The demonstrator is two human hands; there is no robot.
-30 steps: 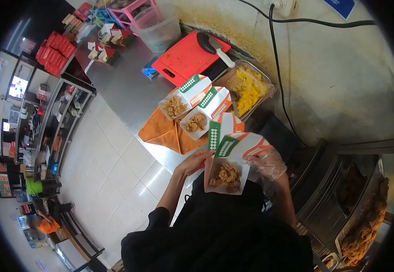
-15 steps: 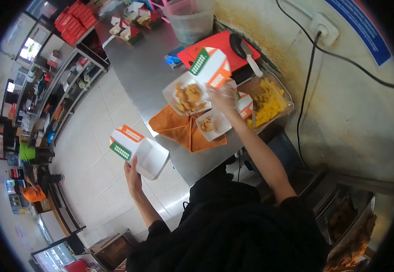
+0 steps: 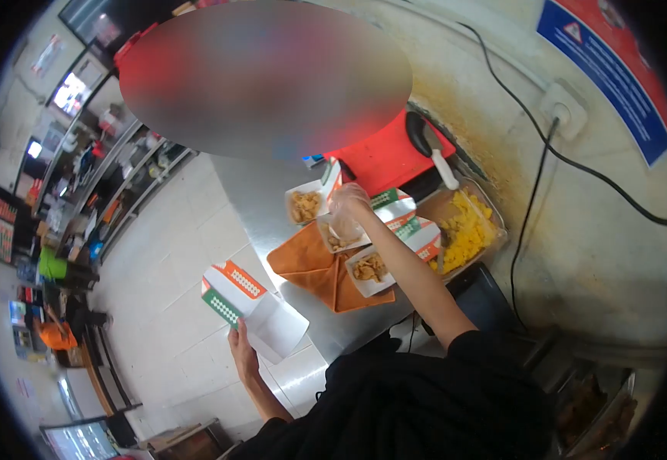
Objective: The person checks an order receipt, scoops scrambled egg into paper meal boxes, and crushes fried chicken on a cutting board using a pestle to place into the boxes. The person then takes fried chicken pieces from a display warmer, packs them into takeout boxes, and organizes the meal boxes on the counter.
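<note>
My left hand (image 3: 244,349) grips a bare-inside paper food box (image 3: 273,328), white with orange and green printed panels, out over the floor beside the counter. My right hand (image 3: 351,203), in a clear plastic glove, is closed at the printed flap of the farthest food box (image 3: 304,205), which holds fried pieces. Its fingertips are partly hidden. Just below that hand is a middle food box (image 3: 339,239) with some food inside. Nearest me, another food box (image 3: 370,270) with fried pieces stands partly on a folded orange cloth (image 3: 310,268).
A clear tray of chopped yellow food (image 3: 467,234) sits by the wall. Behind it, a knife (image 3: 442,165) lies at a red cutting board (image 3: 379,157). A black cable (image 3: 529,195) hangs from a wall socket (image 3: 563,111). A blurred patch covers the counter's far end.
The view has shifted. My right hand and the farthest box have moved away and left along the counter, uncovering the middle box. My left hand still holds its box over the floor.
</note>
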